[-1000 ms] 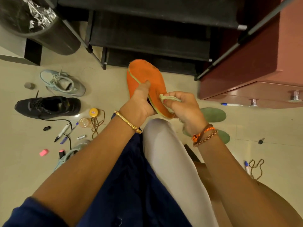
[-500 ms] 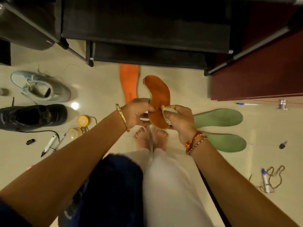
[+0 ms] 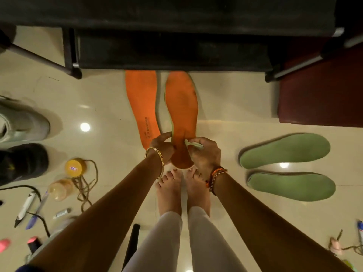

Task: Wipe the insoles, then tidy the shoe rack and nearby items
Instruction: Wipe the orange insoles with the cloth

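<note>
My left hand (image 3: pixel 162 149) is pinching the flat orange foam insole (image 3: pixel 181 118); right hand (image 3: pixel 204 154) is pinching a pale wipe (image 3: pixel 193 143). Risk: the floppy toe end is sagging, so the heel may be slipping out.

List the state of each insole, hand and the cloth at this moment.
held orange insole: gripped at its heel end by both hands
second orange insole: flat on the floor
two green insoles: flat on the floor, side by side
cloth: pinched in the right hand
left hand: gripping insole
right hand: holding cloth and insole

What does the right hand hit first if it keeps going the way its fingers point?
Likely the held orange insole: the right hand, pinching a cloth, points at its heel edge. Depth unclear.
</note>
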